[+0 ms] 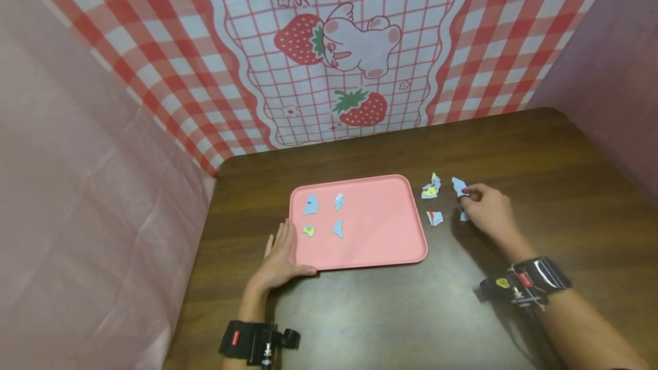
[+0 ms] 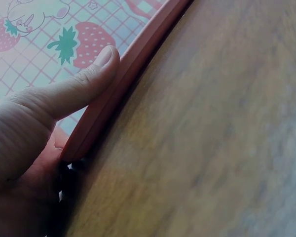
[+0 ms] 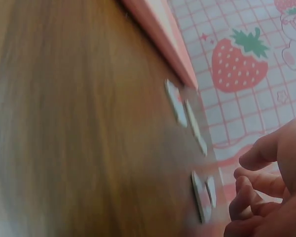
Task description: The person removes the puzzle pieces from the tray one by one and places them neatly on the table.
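Note:
My left hand (image 1: 276, 262) rests at the near left corner of a pink tray (image 1: 377, 224). Its thumb lies over the rim, and the other fingers lie along the left side. On the tray are several irregular card pieces, among them a blue piece (image 1: 311, 205) and a yellow-green piece (image 1: 308, 230). My right hand (image 1: 488, 210) hovers right of the tray, fingers loosely bent, thumb and index apart. Its fingertips are by a light-blue piece (image 1: 458, 185) on the table; another piece (image 1: 465, 216) is partly hidden beneath the hand. Nothing shows between its fingers in the right wrist view.
Between tray and right hand lie a yellow-and-blue piece (image 1: 431, 187) and a blue piece with a red stripe (image 1: 434, 218). A brown wooden table (image 1: 370, 313) carries everything. Behind its far edge hangs a strawberry-print cloth (image 1: 339, 61); a pale pink curtain (image 1: 92, 198) hangs at the left.

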Available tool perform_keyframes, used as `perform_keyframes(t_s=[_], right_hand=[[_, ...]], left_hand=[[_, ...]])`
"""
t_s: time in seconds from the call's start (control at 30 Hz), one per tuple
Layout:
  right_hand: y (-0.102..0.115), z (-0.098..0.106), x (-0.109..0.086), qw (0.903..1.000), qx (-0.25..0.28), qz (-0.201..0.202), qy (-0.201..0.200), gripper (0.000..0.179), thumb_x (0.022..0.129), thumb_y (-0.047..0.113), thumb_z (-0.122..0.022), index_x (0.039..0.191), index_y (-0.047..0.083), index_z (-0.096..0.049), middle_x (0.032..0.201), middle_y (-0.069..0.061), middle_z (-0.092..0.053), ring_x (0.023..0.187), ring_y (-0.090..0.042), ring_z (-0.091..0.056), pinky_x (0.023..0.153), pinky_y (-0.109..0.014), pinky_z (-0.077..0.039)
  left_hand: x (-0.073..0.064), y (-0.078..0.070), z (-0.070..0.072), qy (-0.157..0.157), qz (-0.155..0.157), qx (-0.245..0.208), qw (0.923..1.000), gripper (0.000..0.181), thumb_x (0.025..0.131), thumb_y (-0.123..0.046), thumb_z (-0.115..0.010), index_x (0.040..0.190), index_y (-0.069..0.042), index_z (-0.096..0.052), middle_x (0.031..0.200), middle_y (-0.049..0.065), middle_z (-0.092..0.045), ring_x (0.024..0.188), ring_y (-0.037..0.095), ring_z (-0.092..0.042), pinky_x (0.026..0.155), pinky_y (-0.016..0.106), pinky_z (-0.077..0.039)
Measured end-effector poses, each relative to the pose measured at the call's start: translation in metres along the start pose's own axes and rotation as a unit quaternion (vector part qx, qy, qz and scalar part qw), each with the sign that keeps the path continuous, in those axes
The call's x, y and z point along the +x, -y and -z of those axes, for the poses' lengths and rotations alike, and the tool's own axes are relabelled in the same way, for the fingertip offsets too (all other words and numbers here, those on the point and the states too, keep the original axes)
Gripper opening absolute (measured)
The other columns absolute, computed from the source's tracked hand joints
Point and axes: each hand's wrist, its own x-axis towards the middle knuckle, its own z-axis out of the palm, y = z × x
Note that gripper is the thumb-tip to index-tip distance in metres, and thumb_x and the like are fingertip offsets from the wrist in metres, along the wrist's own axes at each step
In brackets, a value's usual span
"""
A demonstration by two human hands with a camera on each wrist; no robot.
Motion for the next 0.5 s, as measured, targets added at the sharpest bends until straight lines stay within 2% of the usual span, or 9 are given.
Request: perform_keyframes(t_s=[0.07,0.17,0.33,0.5], right_hand=[[0.006,-0.004,-0.001,0.9998,0.021,-0.001,0.000,0.026,0.088,0.013,-0.063,0.107,-0.002,-0.072,0.083,-0.011,-0.070,0.068,-0.021,-0.061,0.061,-0.034,-0.043],[0.016,-0.009,-0.001,0.9989,0.047,-0.003,0.008,0.024,0.089,0.012,-0.063,0.106,-0.002,-0.073,0.085,-0.012,-0.071,0.069,-0.017,-0.060,0.064,-0.033,-0.045],[0.032,-0.020,0.000,0.9967,0.075,-0.001,0.030,0.023,0.089,0.010,-0.065,0.105,-0.004,-0.073,0.090,-0.017,-0.073,0.079,-0.020,-0.061,0.069,-0.033,-0.045],[0.048,-0.028,0.001,0.9953,0.085,0.002,0.046,0.023,0.087,0.010,-0.066,0.104,-0.004,-0.073,0.085,-0.012,-0.071,0.077,-0.020,-0.059,0.065,-0.031,-0.045]], left_hand=[[0.000,0.000,0.000,0.000,0.000,0.001,1.0000,0.134,0.072,-0.052,-0.088,0.158,0.005,-0.003,0.166,0.021,0.002,0.154,0.034,0.005,0.119,0.057,0.006],[0.000,0.000,0.000,0.003,0.001,0.003,1.0000,0.134,0.072,-0.053,-0.088,0.158,0.005,-0.003,0.166,0.021,0.003,0.154,0.033,0.006,0.119,0.056,0.006],[0.000,0.000,0.000,0.002,-0.002,0.003,1.0000,0.135,0.072,-0.054,-0.087,0.158,0.005,-0.002,0.166,0.021,0.003,0.154,0.034,0.006,0.119,0.056,0.006],[-0.001,0.000,0.001,0.004,-0.001,0.006,1.0000,0.135,0.072,-0.054,-0.087,0.158,0.004,-0.002,0.166,0.020,0.004,0.154,0.033,0.006,0.119,0.055,0.006]])
